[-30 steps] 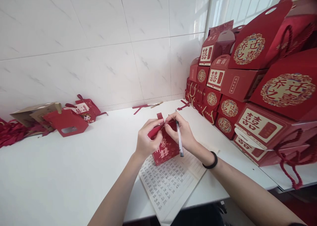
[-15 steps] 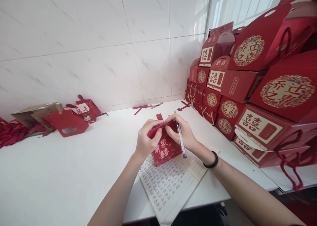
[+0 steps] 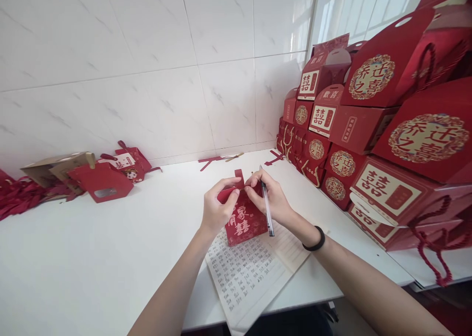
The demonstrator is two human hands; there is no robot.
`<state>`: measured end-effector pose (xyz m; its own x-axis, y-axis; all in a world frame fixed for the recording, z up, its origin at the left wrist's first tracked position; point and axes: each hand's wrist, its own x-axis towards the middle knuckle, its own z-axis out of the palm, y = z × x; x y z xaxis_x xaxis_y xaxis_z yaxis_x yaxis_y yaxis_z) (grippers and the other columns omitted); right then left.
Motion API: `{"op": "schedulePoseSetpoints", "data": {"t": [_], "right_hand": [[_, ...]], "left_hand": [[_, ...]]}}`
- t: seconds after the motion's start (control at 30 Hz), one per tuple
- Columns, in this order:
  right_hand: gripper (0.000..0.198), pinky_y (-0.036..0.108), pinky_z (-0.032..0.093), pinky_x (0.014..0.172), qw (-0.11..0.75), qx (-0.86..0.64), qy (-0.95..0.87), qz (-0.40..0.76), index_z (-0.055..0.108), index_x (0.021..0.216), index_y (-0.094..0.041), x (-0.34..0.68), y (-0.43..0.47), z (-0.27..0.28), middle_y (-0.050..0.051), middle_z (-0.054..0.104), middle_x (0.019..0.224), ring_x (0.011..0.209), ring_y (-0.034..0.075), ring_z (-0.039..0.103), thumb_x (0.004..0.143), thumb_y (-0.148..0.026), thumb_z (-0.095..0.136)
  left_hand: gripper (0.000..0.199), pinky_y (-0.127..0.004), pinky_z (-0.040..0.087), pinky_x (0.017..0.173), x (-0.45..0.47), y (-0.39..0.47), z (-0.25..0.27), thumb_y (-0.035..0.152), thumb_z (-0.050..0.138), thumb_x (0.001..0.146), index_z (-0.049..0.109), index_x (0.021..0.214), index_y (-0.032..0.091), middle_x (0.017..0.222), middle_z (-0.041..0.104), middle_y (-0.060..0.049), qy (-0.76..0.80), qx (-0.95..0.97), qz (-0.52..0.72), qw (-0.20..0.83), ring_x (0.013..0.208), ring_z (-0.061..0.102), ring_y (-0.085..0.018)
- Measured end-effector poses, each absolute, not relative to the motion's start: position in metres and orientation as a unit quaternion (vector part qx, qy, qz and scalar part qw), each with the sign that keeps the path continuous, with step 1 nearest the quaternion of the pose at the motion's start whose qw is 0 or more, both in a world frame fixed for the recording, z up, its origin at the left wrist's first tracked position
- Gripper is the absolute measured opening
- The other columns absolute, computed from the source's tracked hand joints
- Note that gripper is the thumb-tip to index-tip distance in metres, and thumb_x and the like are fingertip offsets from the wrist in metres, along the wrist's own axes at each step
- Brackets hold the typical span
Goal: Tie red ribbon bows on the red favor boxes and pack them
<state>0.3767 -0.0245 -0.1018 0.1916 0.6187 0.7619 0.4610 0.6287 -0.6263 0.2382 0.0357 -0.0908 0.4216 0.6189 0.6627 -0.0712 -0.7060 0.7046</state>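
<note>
A small red gift box [image 3: 246,225] with white Chinese characters stands between my hands on a handwritten notebook page [image 3: 254,277]. My left hand [image 3: 218,206] is closed, thumb and fingers pinching the top flap on the left side. On the other side, my right hand [image 3: 271,198] pinches at the top edge, its fingertips close to those of the left. A clear pen [image 3: 268,210] is also tucked in my right hand, slanting down in front of the box. Behind the fingertips a red ribbon tab [image 3: 239,175] sticks up. What exactly the fingertips pinch is partly hidden.
Red gift boxes [image 3: 363,174] are stacked high on the right, some with rope handles. Far left on the white table [image 3: 92,257] are red boxes [image 3: 105,181], a brown box [image 3: 55,171] and red ribbons [image 3: 20,198]. Ribbon strips [image 3: 212,160] lie by the tiled wall [image 3: 155,115].
My fingertips have shifted slightly along the top edge of the box. The pen's lower end has swung a little left, and the ribbon tab shows a bit more.
</note>
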Motion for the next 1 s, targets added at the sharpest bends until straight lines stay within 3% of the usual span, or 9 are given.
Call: {"op": "schedulePoseSetpoints", "data": {"t": [0.1, 0.23, 0.3, 0.4, 0.57, 0.73, 0.9, 1.0], "right_hand": [[0.007, 0.029, 0.044, 0.066, 0.648, -0.426, -0.629, 0.049, 0.048, 0.083, -0.021, 0.378, -0.025, -0.101, 0.001, 0.058, 0.079, 0.071, 0.016, 0.055, 0.083, -0.025, 0.054], [0.011, 0.034, 0.046, 0.079, 0.727, -0.412, -0.549, 0.003, 0.05, 0.092, -0.021, 0.393, -0.017, -0.105, 0.006, 0.063, 0.095, 0.09, 0.019, 0.059, 0.088, -0.032, 0.048], [0.015, 0.035, 0.046, 0.081, 0.757, -0.445, -0.478, -0.03, 0.048, 0.089, -0.021, 0.407, -0.011, -0.11, 0.007, 0.065, 0.093, 0.092, 0.02, 0.06, 0.089, -0.035, 0.044], [0.023, 0.036, 0.048, 0.078, 0.736, -0.529, -0.42, -0.043, 0.044, 0.085, -0.021, 0.428, -0.002, -0.12, 0.008, 0.065, 0.087, 0.086, 0.02, 0.062, 0.089, -0.042, 0.036], [0.033, 0.036, 0.049, 0.071, 0.672, -0.592, -0.445, -0.003, 0.044, 0.08, -0.021, 0.446, 0.003, -0.139, 0.008, 0.065, 0.079, 0.078, 0.023, 0.063, 0.083, -0.054, 0.037], [0.037, 0.036, 0.045, 0.064, 0.581, -0.641, -0.5, 0.05, 0.046, 0.076, -0.022, 0.448, 0.004, -0.153, 0.008, 0.064, 0.071, 0.066, 0.025, 0.06, 0.07, -0.059, 0.045], [0.022, 0.036, 0.041, 0.061, 0.492, -0.682, -0.536, 0.074, 0.049, 0.07, -0.023, 0.444, 0.0, -0.149, 0.009, 0.062, 0.066, 0.06, 0.024, 0.056, 0.062, -0.044, 0.046], [0.014, 0.035, 0.041, 0.059, 0.426, -0.73, -0.53, 0.067, 0.049, 0.065, -0.024, 0.448, 0.001, -0.15, 0.007, 0.062, 0.063, 0.057, 0.023, 0.056, 0.06, -0.037, 0.046]], "left_hand": [[0.032, -0.034, 0.051, 0.083, 0.238, 0.04, -0.095, 0.02, 0.057, 0.077, 0.057, 0.109, 0.019, 0.094, 0.067, -0.005, 0.164, 0.755, 0.507, 0.382, 0.089, 0.063, -0.018], [0.059, -0.035, 0.051, 0.078, 0.234, 0.048, -0.107, 0.024, 0.057, 0.075, 0.034, 0.129, 0.025, 0.11, 0.06, -0.007, 0.115, 0.74, 0.47, 0.467, 0.093, 0.061, -0.019], [0.064, -0.035, 0.051, 0.078, 0.229, 0.05, -0.115, 0.026, 0.057, 0.075, 0.03, 0.132, 0.026, 0.119, 0.054, -0.009, 0.124, 0.746, 0.439, 0.485, 0.098, 0.059, -0.02], [0.07, -0.036, 0.05, 0.084, 0.218, 0.046, -0.127, 0.027, 0.061, 0.073, 0.028, 0.134, 0.024, 0.12, 0.054, -0.01, 0.164, 0.773, 0.378, 0.482, 0.1, 0.059, -0.022], [0.052, -0.037, 0.047, 0.091, 0.197, 0.031, -0.135, 0.028, 0.068, 0.069, 0.049, 0.116, 0.016, 0.112, 0.061, -0.01, 0.25, 0.774, 0.336, 0.476, 0.102, 0.059, -0.023], [0.046, -0.033, 0.051, 0.08, 0.146, 0.015, -0.116, 0.033, 0.077, 0.058, 0.058, 0.097, 0.015, 0.097, 0.067, -0.007, 0.338, 0.587, 0.512, 0.528, 0.087, 0.064, -0.02], [0.025, -0.026, 0.054, 0.058, 0.051, -0.029, -0.086, 0.036, 0.058, 0.078, 0.062, 0.092, 0.015, 0.082, 0.07, -0.004, 0.399, 0.315, 0.593, 0.625, 0.067, 0.065, -0.015], [0.027, -0.025, 0.052, 0.048, -0.004, -0.068, -0.083, 0.033, 0.044, 0.086, 0.063, 0.088, 0.015, 0.071, 0.07, -0.003, 0.434, 0.232, 0.597, 0.634, 0.056, 0.064, -0.015]]}}
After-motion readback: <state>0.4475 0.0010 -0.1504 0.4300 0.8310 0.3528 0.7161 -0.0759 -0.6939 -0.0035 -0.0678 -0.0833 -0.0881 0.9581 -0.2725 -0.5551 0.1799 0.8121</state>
